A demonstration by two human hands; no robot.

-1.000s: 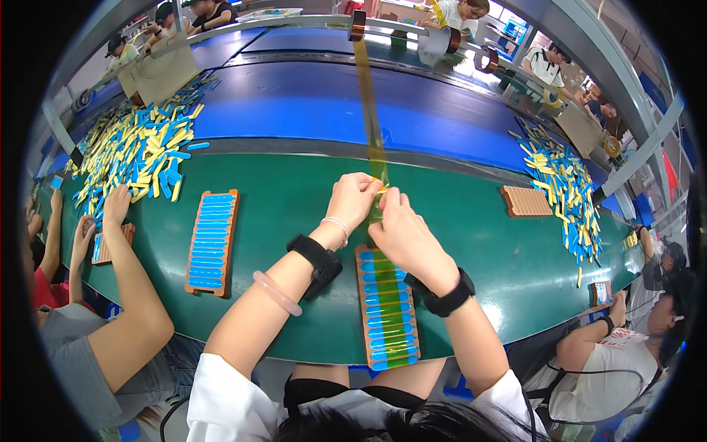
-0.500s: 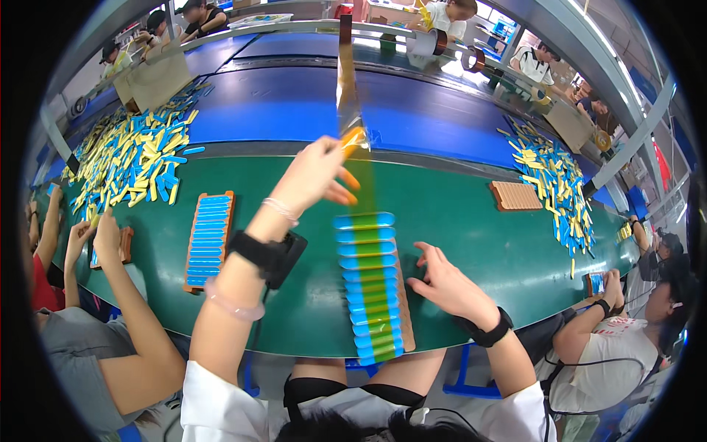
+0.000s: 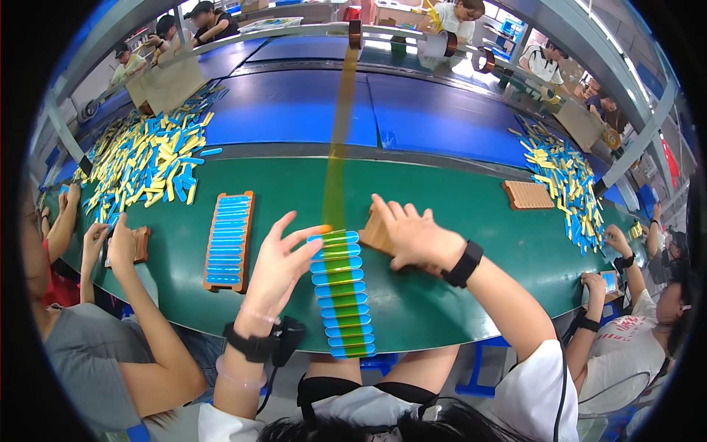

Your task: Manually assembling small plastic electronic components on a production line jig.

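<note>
A row of blue round-ended strips [image 3: 356, 298] lies in front of me, joined along the middle by translucent amber tape [image 3: 339, 283]. From the row's far end the tape runs up to a brown roll [image 3: 355, 34] on the overhead bar. My left hand [image 3: 278, 261] is beside the far end of the row, fingers apart. Its orange-covered index fingertip touches the tape's edge. To the right, my right hand [image 3: 418, 234] grips a brown grooved rack [image 3: 376, 234], thumb on the near side and fingers over the top. The hand hides much of the rack.
A rack filled with blue strips [image 3: 229, 243] lies left; another brown rack [image 3: 528, 195] lies right. Heaps of blue and yellow strips [image 3: 151, 162] lie at both sides. Co-workers' hands [image 3: 110, 239] work nearby. Behind the green table [image 3: 456, 295] runs a blue belt [image 3: 287, 110].
My left hand has come down and nearer along the tape to the row's far end. The rack beside the row is now in my right hand, apart from the strips.
</note>
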